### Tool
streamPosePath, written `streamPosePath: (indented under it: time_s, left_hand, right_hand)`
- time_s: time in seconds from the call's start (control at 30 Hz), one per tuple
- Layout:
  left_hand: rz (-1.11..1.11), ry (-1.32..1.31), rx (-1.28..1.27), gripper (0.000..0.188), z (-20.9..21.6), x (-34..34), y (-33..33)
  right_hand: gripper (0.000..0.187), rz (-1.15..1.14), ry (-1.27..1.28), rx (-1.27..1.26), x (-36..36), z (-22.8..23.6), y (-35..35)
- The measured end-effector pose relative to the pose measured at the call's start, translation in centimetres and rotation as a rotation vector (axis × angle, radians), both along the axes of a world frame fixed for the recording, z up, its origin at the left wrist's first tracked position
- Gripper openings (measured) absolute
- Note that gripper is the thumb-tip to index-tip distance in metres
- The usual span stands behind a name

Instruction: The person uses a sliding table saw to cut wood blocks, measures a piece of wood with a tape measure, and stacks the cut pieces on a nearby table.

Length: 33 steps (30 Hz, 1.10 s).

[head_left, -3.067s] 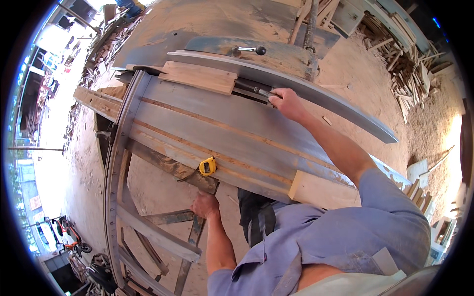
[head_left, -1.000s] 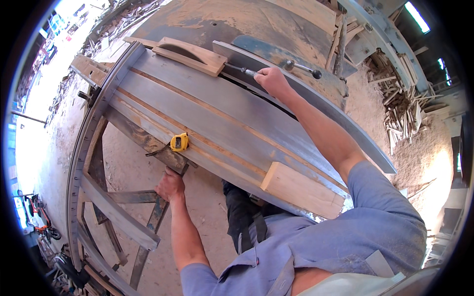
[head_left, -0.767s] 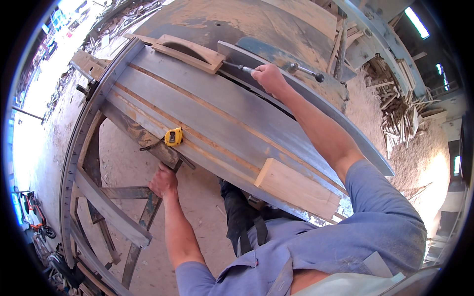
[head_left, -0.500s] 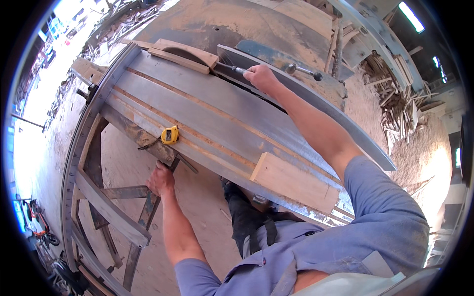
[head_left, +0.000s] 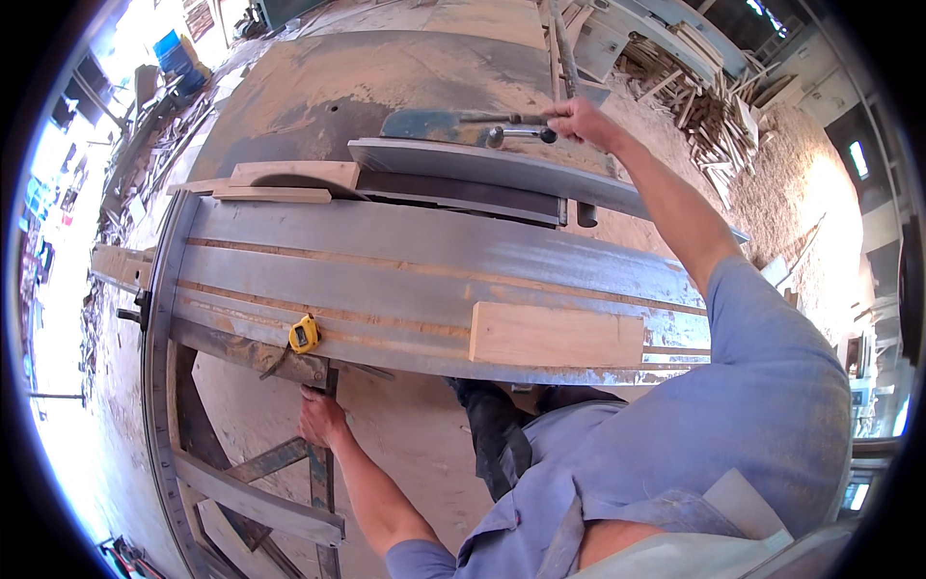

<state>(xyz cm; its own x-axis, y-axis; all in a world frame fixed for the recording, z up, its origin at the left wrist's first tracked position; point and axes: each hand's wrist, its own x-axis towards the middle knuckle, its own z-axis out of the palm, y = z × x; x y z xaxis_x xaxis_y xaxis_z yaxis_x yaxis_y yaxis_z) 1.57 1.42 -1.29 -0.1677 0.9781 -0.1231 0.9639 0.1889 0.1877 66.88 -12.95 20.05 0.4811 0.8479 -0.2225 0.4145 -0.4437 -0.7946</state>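
My right hand (head_left: 576, 123) is closed around the end of a slim, dark rod-like tool (head_left: 502, 118). It reaches past the long grey rip fence (head_left: 444, 159), close to a metal clamp lever with dark ball knobs (head_left: 523, 135). At the near left, my left hand (head_left: 321, 417) wraps round an upright bar of the steel support frame (head_left: 322, 473), just below the sliding table. A yellow tape measure (head_left: 305, 334) lies on the near edge of the sliding saw table (head_left: 386, 275). Toward its right end rests a pale wooden board (head_left: 558, 335).
Curved wooden pieces (head_left: 294, 175) stand at the blade slot on the left. A long crosscut fence (head_left: 164, 318) crosses the table's left end. Behind lies the sawdust-covered machine top (head_left: 376, 72). Wood offcuts (head_left: 675, 92) and sawdust heap up at the far right.
My right hand has moved with the tool from the blade slot, over the fence, to the clamp lever's side. My left hand stays on the frame. The view has turned.
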Motion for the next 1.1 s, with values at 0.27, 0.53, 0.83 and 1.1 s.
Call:
streamPosePath:
  time_s: [0.27,0.53,0.83,1.1]
  left_hand:
    - [-0.019,0.133,-0.057,0.067,-0.1,-0.7,0.1]
    - [-0.049,0.010,-0.096,0.070,2.2,-0.1,0.0]
    - [-0.001,0.112,-0.067,0.066,1.4,0.0,-0.4]
    - [-0.025,0.141,0.010,0.063,0.0,-0.4,1.1]
  right_hand:
    - [0.044,0.113,-0.456,0.015,-0.3,-4.6,-3.7]
    - [0.055,0.109,-1.023,-0.266,-2.9,-8.2,-6.6]
    - [0.036,-0.024,-0.802,0.212,-16.0,-11.0,-16.6]
    - [0.032,-0.265,-0.659,0.114,-26.6,-12.8,-18.8]
